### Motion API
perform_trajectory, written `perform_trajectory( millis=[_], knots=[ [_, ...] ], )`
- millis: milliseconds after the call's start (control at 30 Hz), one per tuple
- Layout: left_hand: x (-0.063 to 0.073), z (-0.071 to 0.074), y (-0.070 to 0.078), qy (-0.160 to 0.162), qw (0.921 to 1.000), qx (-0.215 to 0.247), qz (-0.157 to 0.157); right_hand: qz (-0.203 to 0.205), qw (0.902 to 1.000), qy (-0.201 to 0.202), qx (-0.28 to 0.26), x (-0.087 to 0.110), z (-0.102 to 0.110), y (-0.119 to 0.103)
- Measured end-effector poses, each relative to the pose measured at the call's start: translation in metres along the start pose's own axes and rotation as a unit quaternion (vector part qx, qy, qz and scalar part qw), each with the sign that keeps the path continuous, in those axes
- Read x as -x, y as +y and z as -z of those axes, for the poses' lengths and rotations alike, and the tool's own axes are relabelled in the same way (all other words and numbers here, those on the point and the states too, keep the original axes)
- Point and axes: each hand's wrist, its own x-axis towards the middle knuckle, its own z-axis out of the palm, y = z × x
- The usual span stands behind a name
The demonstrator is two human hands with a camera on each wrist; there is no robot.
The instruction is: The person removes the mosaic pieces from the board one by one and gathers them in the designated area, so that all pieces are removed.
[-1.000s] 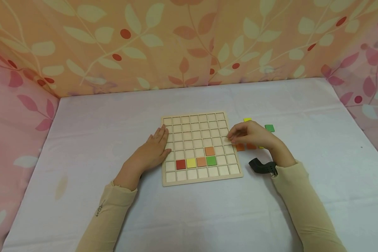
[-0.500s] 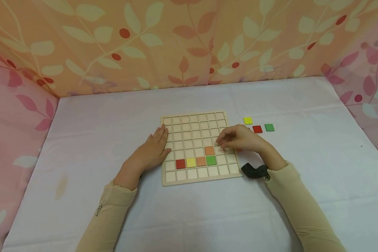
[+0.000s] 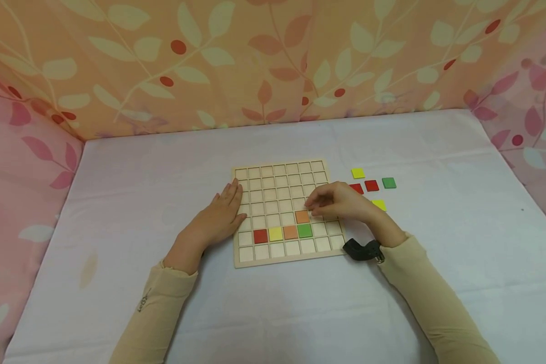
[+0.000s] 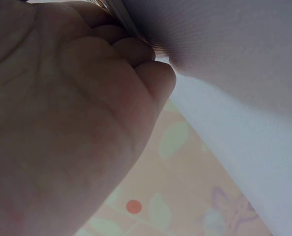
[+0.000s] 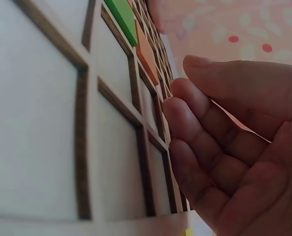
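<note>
A pale wooden grid board (image 3: 273,261) lies on the table. My left hand (image 3: 215,221) rests flat along its left edge, fingers straight. One lower row holds a red tile (image 3: 260,236), a yellow tile (image 3: 275,233), an orange tile (image 3: 290,232) and a green tile (image 3: 305,230). Another orange tile (image 3: 302,217) sits directly above the green one. My right hand (image 3: 343,202) is low over the board's right side, bent fingertips close to that upper orange tile. In the right wrist view its thumb (image 5: 234,78) lies near the curled fingers; I cannot tell whether they hold anything.
Loose tiles lie right of the board: a yellow tile (image 3: 357,173), a red tile (image 3: 371,185), a green tile (image 3: 389,183), another red tile (image 3: 356,188) and a yellow one by the wrist. A black curved device (image 3: 361,251) is on the right wrist. Patterned cloth (image 3: 264,65) hangs behind.
My right hand has moved left from the loose tiles onto the board, uncovering red and yellow tiles behind it. My left hand has stayed in place.
</note>
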Motion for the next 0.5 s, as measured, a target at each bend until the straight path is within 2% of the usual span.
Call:
perform_trajectory(
  millis=[300, 500],
  knots=[
    [-0.0007, -0.0003, -0.0003, -0.005, 1.0, -0.003, 0.003, -0.001, 0.9998, 0.018, 0.013, -0.0025, -0.0053, 0.0008],
    [-0.0011, -0.0011, -0.0009, -0.007, 1.0, -0.003, 0.005, -0.006, 0.9997, 0.016, 0.015, -0.0032, -0.0074, 0.0001]
  ],
)
